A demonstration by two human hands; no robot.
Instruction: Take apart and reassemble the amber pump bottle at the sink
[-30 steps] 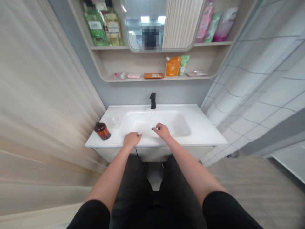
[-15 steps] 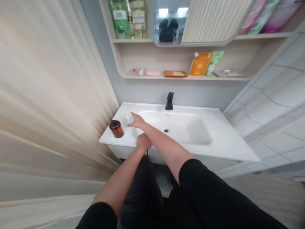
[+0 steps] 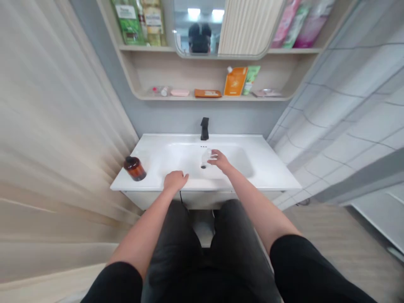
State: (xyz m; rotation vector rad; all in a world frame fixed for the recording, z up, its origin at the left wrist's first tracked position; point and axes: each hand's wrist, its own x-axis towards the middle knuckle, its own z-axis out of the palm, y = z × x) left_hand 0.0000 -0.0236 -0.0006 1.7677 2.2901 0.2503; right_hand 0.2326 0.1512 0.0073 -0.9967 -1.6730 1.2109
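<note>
A narrow bathroom seen from above, with a pleated beige curtain (image 3: 57, 126) filling the left of the frame and a large-tiled white wall (image 3: 344, 122) on the right. At top center is a mirror (image 3: 189, 25), with a curved wooden shelf (image 3: 252, 98) below it holding an orange pouch (image 3: 235, 81) and other small toiletries. A white washbasin (image 3: 148, 147) spans the lower middle, with a black faucet (image 3: 204, 128) at its back edge and an amber bottle (image 3: 135, 169) standing at its left end. The person's left hand (image 3: 175, 181) rests on the basin's front rim, its fingers (image 3: 184, 177) curled closely together around nothing. The right hand (image 3: 220, 161) is over the basin near the drain (image 3: 203, 166), its fingers (image 3: 213, 156) extended to a small clear object (image 3: 206, 158), which is too blurred to name. The fingers touch it, but whether they grip it cannot be told.
</note>
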